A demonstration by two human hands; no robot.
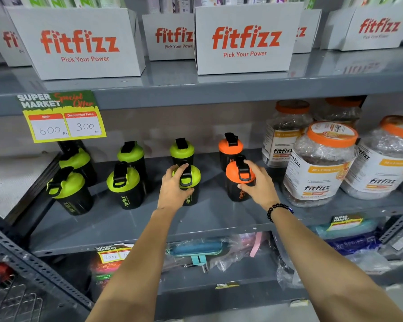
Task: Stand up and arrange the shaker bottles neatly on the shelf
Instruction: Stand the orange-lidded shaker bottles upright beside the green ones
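Several black shaker bottles stand upright in two rows on the grey middle shelf (pixel 130 221). The front row holds three green-lidded ones, at the left (pixel 71 194), the middle (pixel 126 189) and under my left hand (pixel 192 182), plus an orange-lidded one (pixel 239 182). Behind them stand three green-lidded bottles (pixel 132 156) and one orange-lidded bottle (pixel 230 147). My left hand (pixel 172 189) grips the third green-lidded front bottle around its lid. My right hand (pixel 257 182) wraps the front orange-lidded bottle from the right.
Large fitfizz jars (pixel 316 168) with orange lids crowd the shelf's right side, close to the orange bottles. White fitfizz boxes (pixel 244 40) fill the shelf above. A yellow price tag (pixel 64 122) hangs at the upper left. Bagged goods lie on the lower shelf.
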